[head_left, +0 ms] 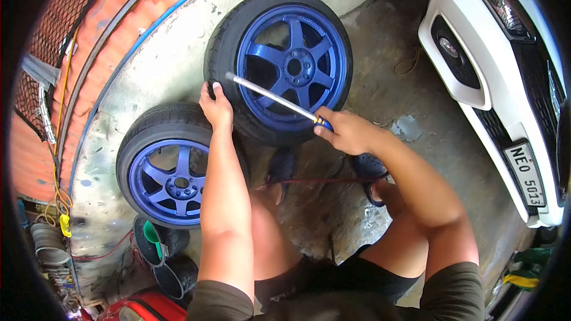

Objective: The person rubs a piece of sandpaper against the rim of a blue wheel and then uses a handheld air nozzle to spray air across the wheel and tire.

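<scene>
My right hand (350, 131) is closed around the blue and yellow handle of a long screwdriver (276, 98). Its metal shaft points up and left across the front of a blue-rimmed wheel (322, 75), with the tip over the tire's left sidewall. My left hand (216, 110) grips the left edge of that wheel's black tire (225, 47), thumb on the sidewall; some fingers are hidden. This wheel stands leaning at the pale wall. Below and left of it, partly behind my left forearm, is a second blue-rimmed wheel (156, 169).
A white car (461, 65) stands to the right on the wet floor (410, 172). Dark buckets (178, 276), one with a green scoop (153, 239), sit at lower left near a red object (134, 309). A blue pipe (143, 35) follows the wall (169, 62).
</scene>
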`<state>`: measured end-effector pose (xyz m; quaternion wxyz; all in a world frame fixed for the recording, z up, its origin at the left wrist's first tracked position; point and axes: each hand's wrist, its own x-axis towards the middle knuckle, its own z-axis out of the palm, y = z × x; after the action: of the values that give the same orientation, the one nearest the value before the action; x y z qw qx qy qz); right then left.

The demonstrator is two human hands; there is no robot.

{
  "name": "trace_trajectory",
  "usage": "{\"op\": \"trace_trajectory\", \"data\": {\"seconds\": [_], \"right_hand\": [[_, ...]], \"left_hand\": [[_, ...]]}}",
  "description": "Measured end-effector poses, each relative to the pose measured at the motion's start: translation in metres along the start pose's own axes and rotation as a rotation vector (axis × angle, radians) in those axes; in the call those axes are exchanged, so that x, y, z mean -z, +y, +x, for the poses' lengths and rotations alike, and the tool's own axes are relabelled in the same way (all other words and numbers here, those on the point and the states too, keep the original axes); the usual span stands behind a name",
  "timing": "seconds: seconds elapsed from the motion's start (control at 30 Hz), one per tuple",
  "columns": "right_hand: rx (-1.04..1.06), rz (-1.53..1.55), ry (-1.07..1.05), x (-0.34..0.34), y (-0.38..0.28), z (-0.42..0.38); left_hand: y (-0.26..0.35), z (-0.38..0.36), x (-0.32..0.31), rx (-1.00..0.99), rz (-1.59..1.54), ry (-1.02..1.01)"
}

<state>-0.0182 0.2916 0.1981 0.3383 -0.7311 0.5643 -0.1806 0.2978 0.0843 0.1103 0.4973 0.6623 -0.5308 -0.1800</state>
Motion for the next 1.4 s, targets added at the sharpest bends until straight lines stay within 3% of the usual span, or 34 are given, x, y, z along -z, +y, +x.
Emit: {"op": "trace_trajectory", "data": {"seconds": [0.1,0.43,0.8,0.9,1.17,1.33,1.4], "right_hand": [[0.015,-0.06,-0.103,-0.015,0.014,-0.016],[-0.095,-0.148,-0.402,-0.043,0.069,-0.038],[0.016,-0.132,-0.097,-0.046,0.043,-0.005],[0.01,-0.118,-0.058,-0.043,0.032,0.0],[0.019,-0.006,0.014,-0.027,0.028,0.02],[0.023,0.023,-0.042,-0.017,0.037,0.018],[-0.075,0.083,-0.135,-0.014,0.041,0.013]], "left_hand": [[-0.011,-0.01,-0.01,0.08,-0.215,0.001],[-0.024,-0.044,-0.008,0.164,-0.076,-0.039],[-0.049,-0.033,0.015,-0.19,0.22,-0.19],[-0.05,-0.028,0.026,-0.16,0.132,-0.306],[-0.046,-0.019,0.043,-0.09,0.169,-0.375],[-0.029,-0.023,0.05,-0.032,0.125,-0.448],[-0.03,-0.022,0.053,-0.047,0.138,-0.451]]}}
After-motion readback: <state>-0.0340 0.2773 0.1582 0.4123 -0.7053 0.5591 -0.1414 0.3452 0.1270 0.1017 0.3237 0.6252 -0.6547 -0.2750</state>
